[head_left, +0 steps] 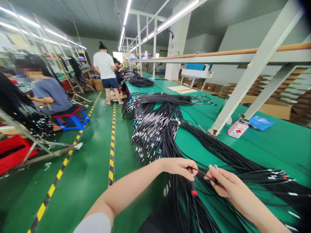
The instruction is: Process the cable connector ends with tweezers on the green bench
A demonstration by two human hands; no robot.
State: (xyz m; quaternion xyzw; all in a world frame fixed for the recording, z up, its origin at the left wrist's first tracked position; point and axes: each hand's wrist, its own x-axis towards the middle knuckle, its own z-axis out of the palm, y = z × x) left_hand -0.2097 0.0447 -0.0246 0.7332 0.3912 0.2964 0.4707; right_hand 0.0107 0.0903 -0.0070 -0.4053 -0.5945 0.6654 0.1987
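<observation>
Over the near edge of the green table, my left hand [181, 166] is closed on a black cable. A connector with a red tip [194, 193] hangs just below its fingers. To its right, my right hand [223, 182] pinches black cable too, and a small silvery end [215, 167] sticks up past the thumb. Thin black cable spans the gap between both hands. Beneath them a loose bundle of black cables [187, 202] drapes toward my lap. Beyond lies a big heap of black cables [153, 132] with white and grey ends hanging over the table edge.
More cables [233, 158] run right across the green table [274, 142]. A pink bottle [238, 128] and a blue tray [261, 123] stand near a white slanted post [255, 71]. At left, one person sits on a blue stool [74, 119]; another stands in the aisle.
</observation>
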